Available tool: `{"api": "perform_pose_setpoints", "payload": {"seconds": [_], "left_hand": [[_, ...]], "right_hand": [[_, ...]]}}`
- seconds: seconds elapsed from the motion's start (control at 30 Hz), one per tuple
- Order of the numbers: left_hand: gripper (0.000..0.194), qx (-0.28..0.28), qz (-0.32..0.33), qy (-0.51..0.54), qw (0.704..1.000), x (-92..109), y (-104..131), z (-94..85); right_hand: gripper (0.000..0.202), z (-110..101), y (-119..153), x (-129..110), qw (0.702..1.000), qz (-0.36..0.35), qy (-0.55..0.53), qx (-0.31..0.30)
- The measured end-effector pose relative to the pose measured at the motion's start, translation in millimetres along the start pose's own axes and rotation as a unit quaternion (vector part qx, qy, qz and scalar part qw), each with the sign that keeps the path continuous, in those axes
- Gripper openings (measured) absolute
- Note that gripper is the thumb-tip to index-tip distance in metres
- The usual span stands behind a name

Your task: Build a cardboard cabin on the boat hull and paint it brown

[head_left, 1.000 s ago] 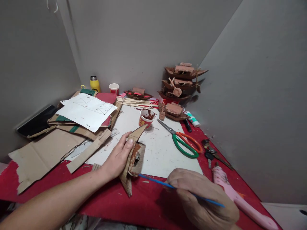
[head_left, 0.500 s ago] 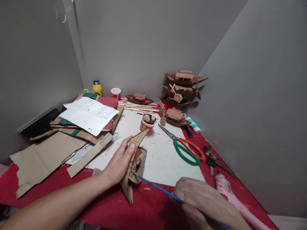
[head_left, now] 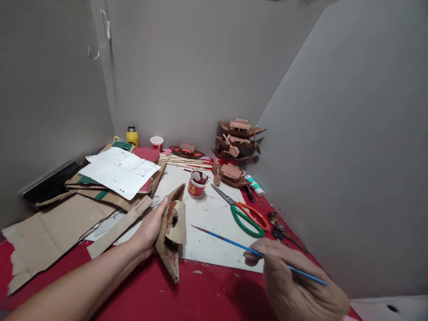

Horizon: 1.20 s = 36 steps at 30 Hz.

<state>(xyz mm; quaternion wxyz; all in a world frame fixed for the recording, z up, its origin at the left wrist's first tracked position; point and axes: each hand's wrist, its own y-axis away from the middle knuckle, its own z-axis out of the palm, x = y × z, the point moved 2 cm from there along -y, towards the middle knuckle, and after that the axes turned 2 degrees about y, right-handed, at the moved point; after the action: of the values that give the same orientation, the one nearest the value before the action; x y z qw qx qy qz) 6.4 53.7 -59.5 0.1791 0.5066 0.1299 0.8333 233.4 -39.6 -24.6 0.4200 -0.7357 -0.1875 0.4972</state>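
Observation:
My left hand (head_left: 152, 234) grips a small cardboard model boat (head_left: 176, 225) by its side, bow pointing up and away. Its curved roof is bare tan card, with reddish-brown paint on the parts beneath. In my right hand (head_left: 294, 276) is a thin blue paintbrush (head_left: 230, 241), pinched between thumb and fingers. The brush tip is apart from the boat, a little to its right, above the white paper (head_left: 217, 243). A paper cup (head_left: 198, 185) smeared inside with brown paint stands just beyond the boat.
Scissors (head_left: 239, 211) with green and orange handles lie to the right, near keys (head_left: 277, 227). Painted model boats (head_left: 239, 142) are stacked at the back. Cardboard pieces (head_left: 62, 218) and a drawn sheet (head_left: 122, 171) cover the left. Thin sticks (head_left: 187, 161) and a yellow bottle (head_left: 132, 136) sit behind.
The brush tip has come away from the boat and my right hand has lifted. My left hand has turned the boat so its roof faces me more. The view has shifted.

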Motion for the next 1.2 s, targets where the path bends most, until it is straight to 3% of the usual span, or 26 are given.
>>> {"api": "perform_pose_setpoints", "payload": {"seconds": [0.07,0.2,0.23,0.33,0.47,0.6,0.73,0.97,1.2], "left_hand": [[0.044,-0.014,-0.050,0.057,0.997,1,-3,0.5],[0.037,-0.040,-0.033,0.093,0.994,13,1,4.3],[0.036,-0.049,-0.029,0.101,0.993,16,3,5.2],[0.041,-0.076,-0.033,0.113,0.990,22,9,5.8],[0.052,-0.104,-0.041,0.120,0.986,23,9,1.0],[0.054,-0.119,-0.043,0.125,0.984,22,4,-4.2],[0.049,-0.114,-0.043,0.129,0.984,21,-1,-6.0],[0.047,-0.090,-0.047,0.138,0.985,21,-5,-5.3],[0.042,-0.060,-0.046,0.139,0.987,21,-3,-2.9]], "right_hand": [[0.019,-5,-13,-10,0.998,-0.006,0.053,0.019],[0.006,-10,-60,-16,0.985,-0.001,0.170,0.040],[0.006,-6,-73,-12,0.986,-0.002,0.168,0.024],[0.023,16,-107,16,0.981,0.050,0.158,-0.100],[0.024,53,-130,60,0.960,0.079,0.177,-0.203],[0.022,80,-135,89,0.933,0.115,0.195,-0.281],[0.022,91,-132,102,0.909,0.162,0.178,-0.340],[0.026,84,-132,123,0.910,0.232,0.126,-0.320],[0.021,87,-125,130,0.909,0.248,0.089,-0.324]]}}
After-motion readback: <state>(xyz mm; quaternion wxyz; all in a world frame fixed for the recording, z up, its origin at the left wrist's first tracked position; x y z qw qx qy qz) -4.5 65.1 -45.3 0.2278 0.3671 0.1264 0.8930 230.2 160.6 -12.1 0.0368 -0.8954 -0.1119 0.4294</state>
